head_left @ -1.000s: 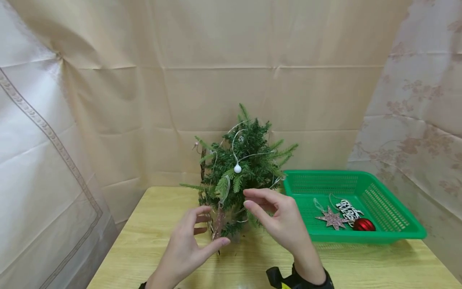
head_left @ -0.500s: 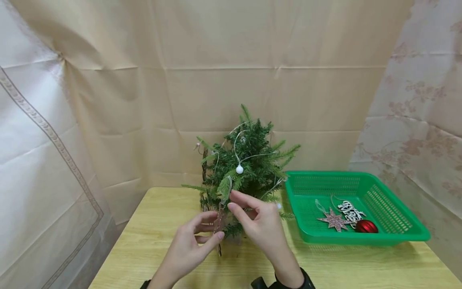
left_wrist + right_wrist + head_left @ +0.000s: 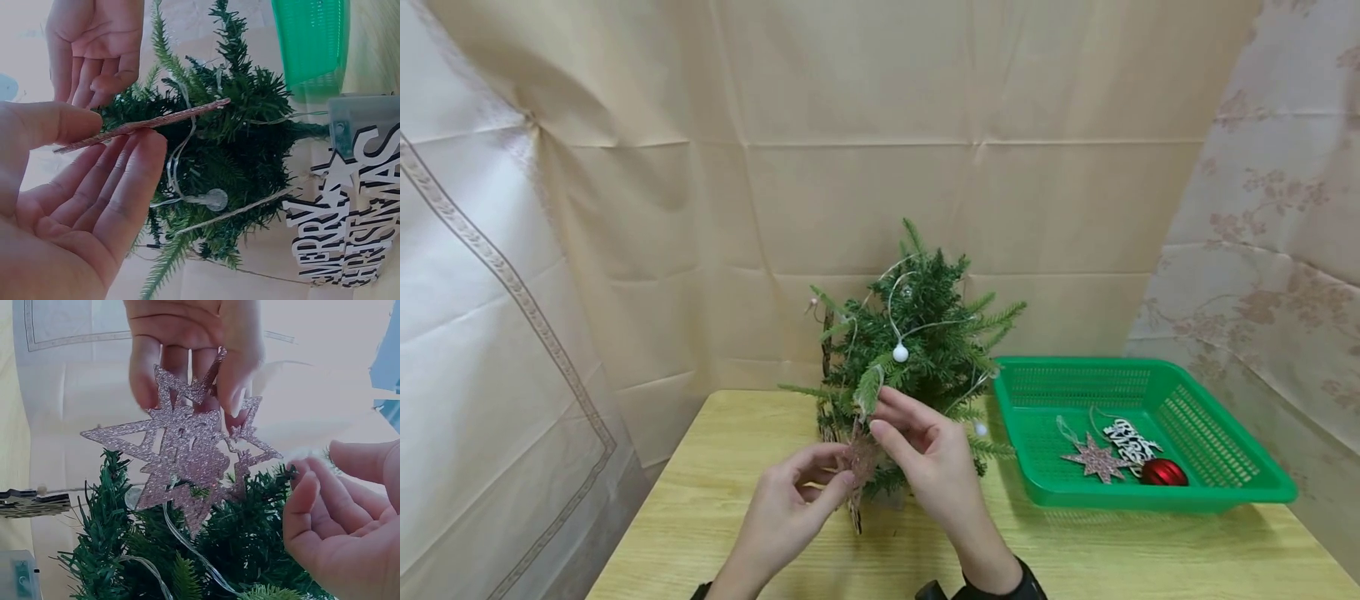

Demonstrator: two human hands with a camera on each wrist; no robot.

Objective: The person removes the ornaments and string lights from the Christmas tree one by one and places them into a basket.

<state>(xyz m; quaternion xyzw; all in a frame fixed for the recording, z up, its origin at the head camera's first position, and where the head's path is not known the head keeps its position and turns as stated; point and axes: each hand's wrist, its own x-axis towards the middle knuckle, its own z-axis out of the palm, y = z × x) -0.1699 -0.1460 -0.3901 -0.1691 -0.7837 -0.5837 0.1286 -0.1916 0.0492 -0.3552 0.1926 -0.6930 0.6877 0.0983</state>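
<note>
The left hand [image 3: 793,500] pinches a pink glittery star ornament [image 3: 865,458] by its edge, in front of the small Christmas tree [image 3: 932,350]. Its openwork face shows broadly in the right wrist view, while the left wrist view catches the star [image 3: 162,119] edge-on. A pale ribbon loop [image 3: 878,379] rises above the star by a branch tip. Close to that ribbon is the right hand [image 3: 936,467], thumb and forefinger bent with a gap between their tips. In the right wrist view the right hand [image 3: 356,519] is beside the foliage.
A green basket [image 3: 1150,504] at right holds a pink star [image 3: 1097,460], a white lettered ornament [image 3: 1131,442] and a red ball [image 3: 1163,472]. A bulb string [image 3: 900,353] winds through the tree. A "Merry Christmas" sign [image 3: 350,212] hangs near the tree's base.
The right hand has moved left to the ribbon and branch tip. The left thumb and fingers have closed on the star, which has turned to show more of its face.
</note>
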